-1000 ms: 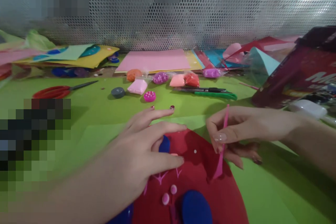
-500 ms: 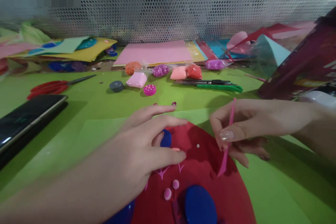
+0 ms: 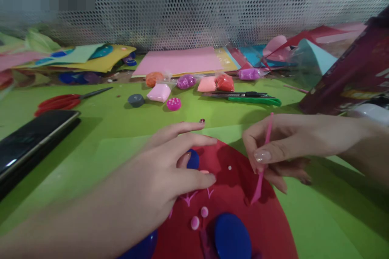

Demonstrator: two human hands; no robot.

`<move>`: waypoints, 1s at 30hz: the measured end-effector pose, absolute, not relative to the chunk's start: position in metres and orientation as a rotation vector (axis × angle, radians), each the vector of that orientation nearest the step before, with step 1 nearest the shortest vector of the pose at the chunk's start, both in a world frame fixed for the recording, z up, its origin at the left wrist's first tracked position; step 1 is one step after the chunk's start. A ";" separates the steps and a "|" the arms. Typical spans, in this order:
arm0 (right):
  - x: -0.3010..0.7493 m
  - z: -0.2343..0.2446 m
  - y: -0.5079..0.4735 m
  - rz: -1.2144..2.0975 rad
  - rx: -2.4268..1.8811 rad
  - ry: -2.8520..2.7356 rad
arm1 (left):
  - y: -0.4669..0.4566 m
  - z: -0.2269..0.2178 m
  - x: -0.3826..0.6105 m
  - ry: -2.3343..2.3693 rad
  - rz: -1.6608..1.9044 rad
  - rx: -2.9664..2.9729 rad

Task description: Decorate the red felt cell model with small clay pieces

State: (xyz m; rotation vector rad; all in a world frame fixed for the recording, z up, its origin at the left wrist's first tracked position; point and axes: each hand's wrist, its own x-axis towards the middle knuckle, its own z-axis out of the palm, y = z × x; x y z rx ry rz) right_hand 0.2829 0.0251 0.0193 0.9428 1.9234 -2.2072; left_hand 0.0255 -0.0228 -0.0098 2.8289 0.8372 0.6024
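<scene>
My right hand [image 3: 279,147] pinches a pink plastic modelling tool [image 3: 258,188], its flat tip down at a red round sheet [image 3: 267,226]. A small dark red bit sits beside that tip. My left hand [image 3: 164,170] lies over the upper left of the red sheet, fingers stretched apart and palm down, hiding part of a blue disc [image 3: 193,159]. A tiny white ball [image 3: 229,168] rests between the hands. Nearer me are a large blue disc [image 3: 232,236], pink-and-white dots [image 3: 195,222] and thin pink forked strips [image 3: 188,199].
Red-handled scissors [image 3: 59,103] and a phone [image 3: 36,133] lie at left. Bagged clay lumps [image 3: 159,92], a pink dotted button shape [image 3: 174,104] and a green cutter [image 3: 258,100] line the back. A maroon container [image 3: 349,68] stands at right, below a perforated metal panel [image 3: 243,8].
The view shifts very slightly. Both hands stay nearly in place; the tool's tip has barely moved on the red sheet.
</scene>
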 end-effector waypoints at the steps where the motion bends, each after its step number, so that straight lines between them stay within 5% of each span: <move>1: 0.283 0.019 0.025 -2.201 0.945 1.923 | -0.022 -0.009 0.025 0.834 0.593 2.832; 30: 0.279 0.021 0.023 -2.193 0.960 1.918 | -0.022 -0.006 0.027 0.812 0.528 2.849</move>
